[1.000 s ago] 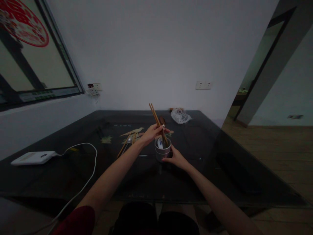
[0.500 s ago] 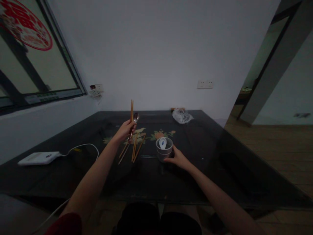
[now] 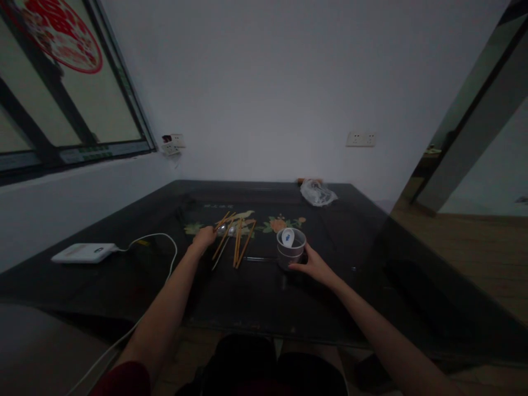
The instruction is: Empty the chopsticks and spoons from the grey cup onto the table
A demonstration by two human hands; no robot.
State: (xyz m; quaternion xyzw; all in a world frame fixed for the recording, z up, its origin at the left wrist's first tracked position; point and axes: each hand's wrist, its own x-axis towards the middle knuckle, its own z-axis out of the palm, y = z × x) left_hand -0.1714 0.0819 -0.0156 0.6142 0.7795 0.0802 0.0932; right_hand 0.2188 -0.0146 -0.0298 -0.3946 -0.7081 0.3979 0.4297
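Observation:
My left hand (image 3: 204, 237) is low over the table at the left of the loose utensils, its fingers closed around chopsticks (image 3: 224, 219) that point away to the right. A shiny metal spoon bowl (image 3: 221, 227) shows just beside its fingers; whether the hand grips that spoon too is unclear. Another spoon bowl (image 3: 231, 231) lies among several wooden chopsticks (image 3: 246, 244) spread on the table. My right hand (image 3: 315, 267) is wrapped round the right side of a grey cup (image 3: 290, 253). Inside the cup a white soup spoon (image 3: 287, 237) with a blue mark leans upright.
The dark glossy table (image 3: 256, 302) has a printed flower pattern. A white power bank (image 3: 84, 253) with a white cable (image 3: 175, 250) lies at the left. Toward the wall sits a crumpled clear plastic bag (image 3: 317, 193). A dark, elongated object (image 3: 424, 297) lies at the right.
My left hand has come down and left, bringing the raised chopsticks and metal spoon down to the table. My right hand stays on the cup. The view has shifted slightly.

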